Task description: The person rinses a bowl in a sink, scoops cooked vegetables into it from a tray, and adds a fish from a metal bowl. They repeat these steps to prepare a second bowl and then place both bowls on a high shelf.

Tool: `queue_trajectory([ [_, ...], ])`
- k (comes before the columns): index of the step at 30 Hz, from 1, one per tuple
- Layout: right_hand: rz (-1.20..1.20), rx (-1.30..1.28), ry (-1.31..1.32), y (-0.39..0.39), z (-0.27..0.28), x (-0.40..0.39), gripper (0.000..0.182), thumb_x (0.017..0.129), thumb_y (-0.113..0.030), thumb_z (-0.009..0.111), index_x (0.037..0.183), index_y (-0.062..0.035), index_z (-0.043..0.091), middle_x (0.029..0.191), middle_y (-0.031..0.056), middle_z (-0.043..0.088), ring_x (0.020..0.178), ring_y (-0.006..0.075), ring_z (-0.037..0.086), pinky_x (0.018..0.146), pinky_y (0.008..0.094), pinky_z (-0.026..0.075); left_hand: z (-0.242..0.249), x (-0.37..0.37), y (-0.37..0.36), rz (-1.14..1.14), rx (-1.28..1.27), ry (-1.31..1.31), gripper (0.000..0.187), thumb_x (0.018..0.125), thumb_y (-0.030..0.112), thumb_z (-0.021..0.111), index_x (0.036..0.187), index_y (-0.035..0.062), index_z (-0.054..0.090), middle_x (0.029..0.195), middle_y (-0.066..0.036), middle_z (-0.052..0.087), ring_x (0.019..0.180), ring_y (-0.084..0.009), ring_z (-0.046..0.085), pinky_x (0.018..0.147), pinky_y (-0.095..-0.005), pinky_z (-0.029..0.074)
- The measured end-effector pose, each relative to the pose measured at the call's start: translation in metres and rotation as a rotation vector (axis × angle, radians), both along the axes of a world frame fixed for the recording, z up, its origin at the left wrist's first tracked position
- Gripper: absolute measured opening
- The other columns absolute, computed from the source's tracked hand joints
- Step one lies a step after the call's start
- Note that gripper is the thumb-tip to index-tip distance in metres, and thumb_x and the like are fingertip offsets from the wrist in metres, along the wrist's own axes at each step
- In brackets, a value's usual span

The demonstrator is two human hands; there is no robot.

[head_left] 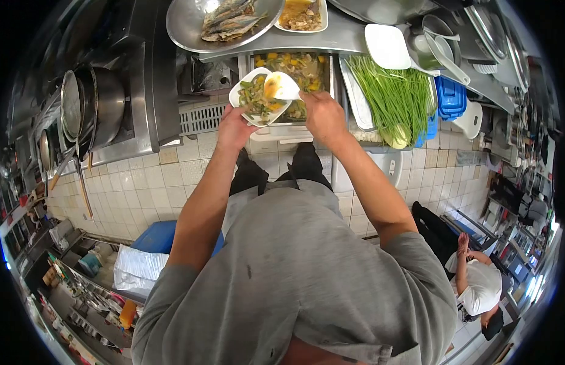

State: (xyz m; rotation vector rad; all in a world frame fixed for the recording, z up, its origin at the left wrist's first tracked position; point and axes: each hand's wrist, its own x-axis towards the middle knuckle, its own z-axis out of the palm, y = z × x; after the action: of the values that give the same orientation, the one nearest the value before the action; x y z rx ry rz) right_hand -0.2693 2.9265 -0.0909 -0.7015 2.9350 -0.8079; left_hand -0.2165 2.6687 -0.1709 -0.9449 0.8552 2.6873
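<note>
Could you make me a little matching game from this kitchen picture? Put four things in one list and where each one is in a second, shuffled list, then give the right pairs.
Things:
1. white plate
2. white ladle
3. fish
4. green stalks

Places:
A. piled in a round metal pan on the upper shelf
B. held in the left hand, with vegetables on it
C. lying on a tray to the right of the steel food pan
D. held in the right hand, tipped over the plate

Pairs: 1-B, 2-D, 3-A, 4-C
</note>
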Motion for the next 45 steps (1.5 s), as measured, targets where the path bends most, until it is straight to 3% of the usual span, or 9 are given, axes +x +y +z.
queue_trajectory([
  [4,-0.026,0.011,0.080,0.012,0.010,-0.012,0.033,0.086,-0.003,0.062,0.117,-0.0006,0.073,0.101,0.0230,0.072,0.098,0.0387,0.069,0.083,0.0449,0.059,-0.007,0.002,-0.002,-0.017,0.013,0.022,0.040,0.097,0.003,0.055,0.137,0.0112,0.049,0.139,-0.016,0.056,0.126,-0.0382,0.059,0.094,-0.0691,0.055],
  [6,-0.210,0.205,-0.095,0.017,-0.001,-0.024,0.030,0.081,-0.003,0.067,0.110,-0.0002,0.073,0.100,0.0204,0.072,0.100,0.0370,0.069,0.085,0.0460,0.058,-0.008,0.003,-0.004,-0.015,0.015,0.032,0.041,0.098,0.003,0.054,0.137,0.0115,0.049,0.138,-0.016,0.056,0.127,-0.0380,0.059,0.094,-0.0688,0.055],
  [10,-0.348,0.443,-0.551,0.005,-0.045,-0.064,0.025,0.089,-0.007,0.064,0.110,-0.0003,0.076,0.113,0.0241,0.073,0.111,0.0386,0.071,0.094,0.0456,0.059,0.004,0.009,-0.008,0.003,0.013,0.001,0.045,0.097,0.002,0.052,0.141,0.0138,0.047,0.139,-0.015,0.057,0.126,-0.0372,0.060,0.093,-0.0666,0.056],
  [13,-0.414,0.369,-0.625,-0.011,-0.075,-0.082,0.025,0.090,-0.009,0.065,0.110,0.0004,0.076,0.120,0.0264,0.072,0.115,0.0394,0.070,0.097,0.0446,0.058,0.009,0.018,-0.017,-0.010,-0.008,0.008,0.047,0.098,0.002,0.051,0.143,0.0151,0.047,0.140,-0.015,0.057,0.127,-0.0367,0.060,0.093,-0.0647,0.057],
  [20,-0.347,0.289,-0.555,-0.007,-0.093,-0.085,0.026,0.087,-0.008,0.065,0.109,0.0032,0.074,0.114,0.0268,0.072,0.109,0.0394,0.071,0.094,0.0433,0.058,0.016,0.030,-0.031,0.004,-0.028,0.070,0.048,0.099,0.006,0.051,0.146,0.0152,0.045,0.144,-0.013,0.055,0.129,-0.0350,0.060,0.094,-0.0610,0.058],
  [25,-0.371,-0.061,-0.205,0.016,-0.122,-0.063,0.030,0.086,-0.003,0.061,0.114,-0.0001,0.072,0.104,0.0280,0.072,0.099,0.0436,0.070,0.090,0.0485,0.057,0.007,0.024,-0.033,-0.028,-0.047,0.093,0.049,0.099,0.007,0.053,0.147,0.0148,0.043,0.145,-0.013,0.053,0.130,-0.0355,0.058,0.095,-0.0620,0.057],
  [31,-0.290,-0.160,-0.196,0.024,-0.078,-0.046,0.032,0.087,-0.005,0.064,0.118,-0.0024,0.072,0.108,0.0259,0.072,0.099,0.0434,0.070,0.091,0.0479,0.057,0.001,0.007,-0.021,-0.008,-0.056,0.010,0.052,0.098,0.005,0.054,0.147,0.0147,0.042,0.150,-0.014,0.048,0.137,-0.0387,0.051,0.102,-0.0671,0.050],
  [39,0.024,-0.048,-0.087,0.008,0.006,-0.022,0.033,0.086,-0.001,0.062,0.117,-0.0014,0.073,0.109,0.0220,0.073,0.102,0.0387,0.070,0.090,0.0456,0.058,-0.011,-0.009,0.001,0.033,0.002,-0.009,0.042,0.096,0.002,0.054,0.136,0.0130,0.048,0.138,-0.017,0.055,0.125,-0.0395,0.059,0.091,-0.0720,0.054],
  [45,-0.150,0.221,-0.186,0.020,-0.031,-0.053,0.030,0.084,-0.003,0.065,0.113,0.0025,0.073,0.104,0.0228,0.073,0.101,0.0387,0.071,0.090,0.0467,0.058,-0.013,-0.004,-0.005,0.032,0.037,0.028,0.045,0.096,0.002,0.054,0.138,0.0143,0.047,0.140,-0.016,0.055,0.128,-0.0400,0.058,0.093,-0.0714,0.054],
])
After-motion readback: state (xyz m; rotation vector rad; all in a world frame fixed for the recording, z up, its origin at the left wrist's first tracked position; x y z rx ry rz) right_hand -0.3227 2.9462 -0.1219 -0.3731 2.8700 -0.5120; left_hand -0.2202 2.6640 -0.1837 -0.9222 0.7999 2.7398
